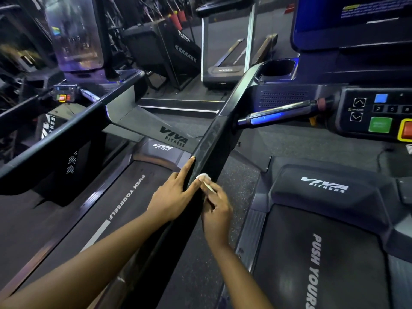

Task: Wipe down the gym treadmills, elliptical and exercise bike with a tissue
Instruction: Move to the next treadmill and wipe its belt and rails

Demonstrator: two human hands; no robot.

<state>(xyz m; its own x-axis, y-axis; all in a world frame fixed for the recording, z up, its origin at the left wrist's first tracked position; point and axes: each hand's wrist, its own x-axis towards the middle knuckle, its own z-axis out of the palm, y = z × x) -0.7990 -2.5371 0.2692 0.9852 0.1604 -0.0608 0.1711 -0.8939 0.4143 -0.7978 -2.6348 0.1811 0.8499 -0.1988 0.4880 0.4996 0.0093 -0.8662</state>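
Mid-wipe, frame centre: right hand (215, 210) pinches white crumpled tissue (204, 177) against long black treadmill handrail (211, 143); left hand (172, 197), fingers spread, steadies it. Next, probably slide upward.

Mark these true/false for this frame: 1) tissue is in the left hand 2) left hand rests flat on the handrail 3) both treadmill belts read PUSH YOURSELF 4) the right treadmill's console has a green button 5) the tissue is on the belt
1) False. The white tissue is pinched in the right hand.
2) True. The left hand lies with fingers extended along the dark handrail.
3) True. The left treadmill belt and right treadmill belt both carry it.
4) True. The green button sits beside a red one.
5) False. It is pressed against the handrail.
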